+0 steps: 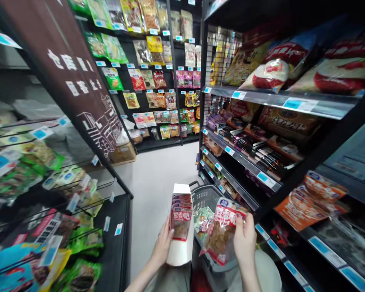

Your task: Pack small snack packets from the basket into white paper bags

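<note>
My left hand point(163, 243) is closed on the left side of a white open-topped box point(179, 255), which stands over my lap. Several small red-and-clear snack packets point(181, 219) lie in a row inside that box. In my right hand point(245, 237), thumb on the front, is a larger clear bag of brown snack pieces point(222, 231) with a red-and-white printed top, gripped at its upper right edge. The bag hangs above a grey shopping basket point(200, 194) and covers part of it. A green-and-white packet point(204, 219) lies in the basket.
On the right, a dark shelf unit point(269, 182) holds bags and boxes, with orange packets point(312, 200) close by. Hanging snack bags point(33, 162) line the left rack. Pale floor point(158, 174) runs ahead to a wall of hanging packets point(152, 81). A cardboard box point(123, 154) sits on the floor.
</note>
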### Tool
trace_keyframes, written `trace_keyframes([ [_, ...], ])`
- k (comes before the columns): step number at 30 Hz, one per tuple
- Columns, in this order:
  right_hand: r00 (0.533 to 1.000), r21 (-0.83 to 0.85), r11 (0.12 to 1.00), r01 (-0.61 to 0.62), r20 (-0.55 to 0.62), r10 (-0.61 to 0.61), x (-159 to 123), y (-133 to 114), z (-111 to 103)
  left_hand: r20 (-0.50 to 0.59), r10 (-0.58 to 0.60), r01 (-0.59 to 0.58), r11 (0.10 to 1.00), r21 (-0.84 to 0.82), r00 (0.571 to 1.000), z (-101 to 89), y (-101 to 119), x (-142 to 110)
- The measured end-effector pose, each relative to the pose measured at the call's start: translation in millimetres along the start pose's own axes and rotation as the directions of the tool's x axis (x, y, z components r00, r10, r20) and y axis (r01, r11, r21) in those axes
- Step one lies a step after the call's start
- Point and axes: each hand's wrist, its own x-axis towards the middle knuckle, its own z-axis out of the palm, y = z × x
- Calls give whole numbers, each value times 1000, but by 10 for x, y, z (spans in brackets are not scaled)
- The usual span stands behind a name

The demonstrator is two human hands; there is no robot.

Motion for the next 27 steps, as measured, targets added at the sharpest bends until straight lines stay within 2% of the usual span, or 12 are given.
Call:
trace_keyframes([
  [2,1000,-158,987,-16,7,18,17,-21,-121,5,0,0,1000,3,1000,-10,6,2],
  [4,999,-224,974,-29,35,38,28,8,-186,11,-1,1,1000,13,1000,-16,4,7],
  [10,993,-201,975,-94,51,106,14,182,-190,23,-8,7,999,47,1000,-19,9,14],
  [23,988,-17,995,-99,119,101,-25,261,-142,18,-1,1,1000,26,1000,-27,64,3],
  [25,984,78,990,-116,146,104,-17,279,-113,18,-6,5,1000,16,1000,-28,71,1],
  [27,977,257,954,-155,185,109,-12,277,-63,16,-5,5,1000,10,1000,-27,83,0],
])
